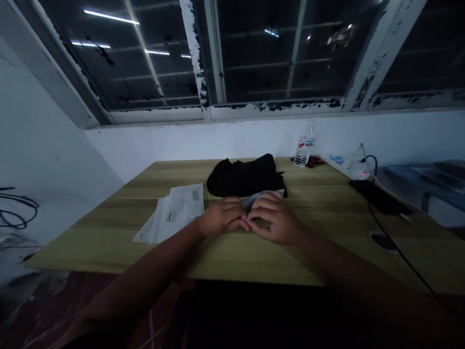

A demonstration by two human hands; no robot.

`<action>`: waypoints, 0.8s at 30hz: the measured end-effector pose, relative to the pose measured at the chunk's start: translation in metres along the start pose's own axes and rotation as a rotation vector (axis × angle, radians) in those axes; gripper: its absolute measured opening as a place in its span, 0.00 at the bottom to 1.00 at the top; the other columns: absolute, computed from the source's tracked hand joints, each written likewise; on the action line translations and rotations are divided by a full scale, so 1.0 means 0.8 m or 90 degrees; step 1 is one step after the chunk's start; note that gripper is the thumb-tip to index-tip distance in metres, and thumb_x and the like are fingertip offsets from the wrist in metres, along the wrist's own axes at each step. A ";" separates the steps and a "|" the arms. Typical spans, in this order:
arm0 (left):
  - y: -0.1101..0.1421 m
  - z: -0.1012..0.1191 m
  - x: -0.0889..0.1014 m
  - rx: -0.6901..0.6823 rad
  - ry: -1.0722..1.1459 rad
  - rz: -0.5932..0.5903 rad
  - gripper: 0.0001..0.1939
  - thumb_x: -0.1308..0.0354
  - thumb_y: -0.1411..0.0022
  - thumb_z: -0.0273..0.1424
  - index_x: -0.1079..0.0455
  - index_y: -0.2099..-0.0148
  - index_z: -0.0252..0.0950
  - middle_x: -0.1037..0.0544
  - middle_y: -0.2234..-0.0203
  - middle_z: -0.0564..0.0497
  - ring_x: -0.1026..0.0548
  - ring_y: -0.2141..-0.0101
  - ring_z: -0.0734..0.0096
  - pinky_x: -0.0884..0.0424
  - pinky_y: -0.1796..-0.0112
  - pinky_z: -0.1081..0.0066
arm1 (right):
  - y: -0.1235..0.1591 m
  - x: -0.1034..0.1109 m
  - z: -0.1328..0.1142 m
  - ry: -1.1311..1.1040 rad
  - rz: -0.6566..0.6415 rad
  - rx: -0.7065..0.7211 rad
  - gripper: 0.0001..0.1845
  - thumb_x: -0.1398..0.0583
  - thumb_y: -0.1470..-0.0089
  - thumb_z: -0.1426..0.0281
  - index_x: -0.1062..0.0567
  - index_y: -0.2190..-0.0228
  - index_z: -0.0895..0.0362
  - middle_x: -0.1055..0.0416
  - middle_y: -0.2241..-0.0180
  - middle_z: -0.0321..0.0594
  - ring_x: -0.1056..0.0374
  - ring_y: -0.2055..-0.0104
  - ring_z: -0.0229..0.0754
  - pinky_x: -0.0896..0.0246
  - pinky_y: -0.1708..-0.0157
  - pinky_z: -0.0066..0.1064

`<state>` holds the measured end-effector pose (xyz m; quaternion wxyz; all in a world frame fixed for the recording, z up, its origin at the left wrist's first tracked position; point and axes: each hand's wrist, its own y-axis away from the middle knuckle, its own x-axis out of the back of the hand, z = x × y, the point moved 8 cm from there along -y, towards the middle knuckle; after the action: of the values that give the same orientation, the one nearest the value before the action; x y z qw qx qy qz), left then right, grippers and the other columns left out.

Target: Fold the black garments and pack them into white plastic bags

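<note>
A: Nearest of all, your forearms (156, 266) reach in over the front edge of the tabletop (290, 264), and they lead straight to the action!

B: Here it is: your left grip (223, 216) and your right grip (274, 218) meet fingertip to fingertip. Thumbs and fingers are pinching the near edge of a pale packet (250, 201).

A: Where's the rest of that packet?

B: Just behind your knuckles, slanting off to the right; your right fingers hide part of it.

A: Out right, there's a round cable hole (382, 241) with a dark cable (395, 247) running past it. Over to your left, printed white bags (181, 208) lie flat, overlapping.

B: Further up on the right sits a flat black device (379, 196). Straight ahead of you, black cloth (245, 178) lies bunched, just beyond the packet.

A: And at the back?

B: A white box (356, 167) on the right, then a clear bottle (304, 145) standing upright near the wall (218, 140), something red and black (315, 161) crumpled at its base. Above it all, you're facing dark windows (261, 58) in peeling frames!
</note>
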<state>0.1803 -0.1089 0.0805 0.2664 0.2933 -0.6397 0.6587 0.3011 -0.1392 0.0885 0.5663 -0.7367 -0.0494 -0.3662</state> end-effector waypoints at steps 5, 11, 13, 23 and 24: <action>-0.007 0.014 0.009 -0.037 -0.054 -0.002 0.08 0.41 0.28 0.34 0.31 0.62 0.36 0.21 0.71 0.50 0.24 0.68 0.68 0.25 0.62 0.68 | -0.001 0.001 0.002 0.083 -0.054 0.036 0.04 0.38 0.43 0.70 0.27 0.71 0.53 0.26 0.70 0.36 0.33 0.63 0.43 0.48 0.60 0.40; -0.002 -0.006 0.047 -0.009 -0.078 0.083 0.10 0.36 0.31 0.34 0.33 0.63 0.37 0.24 0.73 0.52 0.26 0.70 0.70 0.27 0.67 0.69 | 0.002 0.022 0.046 0.187 -0.106 0.004 0.03 0.39 0.46 0.73 0.26 0.71 0.53 0.25 0.68 0.38 0.32 0.61 0.45 0.46 0.55 0.40; 0.004 -0.018 0.063 -0.001 -0.092 0.124 0.10 0.38 0.30 0.34 0.34 0.63 0.37 0.25 0.74 0.52 0.27 0.70 0.70 0.27 0.67 0.68 | 0.005 0.034 0.065 0.218 -0.125 -0.018 0.03 0.39 0.47 0.73 0.25 0.72 0.54 0.25 0.69 0.39 0.32 0.61 0.45 0.46 0.55 0.40; 0.034 -0.081 0.041 0.120 0.089 -0.102 0.09 0.42 0.28 0.35 0.27 0.61 0.36 0.21 0.64 0.47 0.24 0.60 0.67 0.28 0.58 0.68 | 0.027 0.034 0.066 -0.183 -0.388 -0.095 0.06 0.37 0.44 0.73 0.22 0.72 0.53 0.28 0.72 0.33 0.31 0.69 0.38 0.37 0.64 0.33; 0.039 -0.085 0.025 0.134 0.113 -0.155 0.09 0.42 0.28 0.34 0.26 0.60 0.36 0.21 0.62 0.46 0.24 0.59 0.67 0.28 0.57 0.68 | 0.029 0.025 0.059 -0.239 -0.399 -0.102 0.06 0.38 0.42 0.72 0.20 0.69 0.53 0.26 0.69 0.34 0.29 0.67 0.38 0.34 0.63 0.32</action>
<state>0.1407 -0.0426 0.0732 0.3675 0.3357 -0.5011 0.7079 0.3501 -0.1129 0.0779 0.3488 -0.7821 -0.3466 -0.3828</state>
